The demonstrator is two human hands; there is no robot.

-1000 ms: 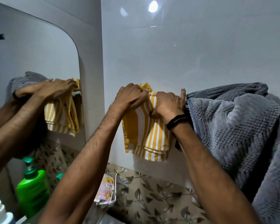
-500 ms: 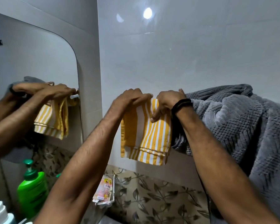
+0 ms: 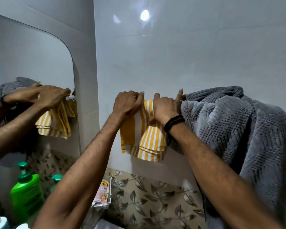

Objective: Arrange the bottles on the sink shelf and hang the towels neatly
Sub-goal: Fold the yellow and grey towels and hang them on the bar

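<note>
The striped towel [image 3: 147, 134] hangs at centre frame, folded over a rail that cloth and hands hide. Only the rail's end shows, reflected in the mirror [image 3: 31, 63] at left. The left hand [image 3: 128, 104] curls its grip over the towel's top left corner. The right hand [image 3: 165, 109] holds the top right, thumb pressed on the front, fingers over the fold, and its index finger sticks straight up.

The main risk is an uneven drape. If one hand pulls harder, the cloth could slide along or off the rail, probably dropping toward the green bottle [image 3: 26, 189] and other things at lower left. How much cloth hangs behind the rail cannot be seen, so a short back half could let the towel slip forward once released. The grey towel [image 3: 229, 126], bunched in a heavy heap at right, touches the right edge of the striped one. A tug there could snag it, or its bulk could push the small towel sideways. It looks far from neat and likely needs rehanging.

The striped towel's long axis runs up and down, stripes vertical, hem pointing down. The hem slopes slightly lower toward the right, so it hangs a little crooked.
</note>
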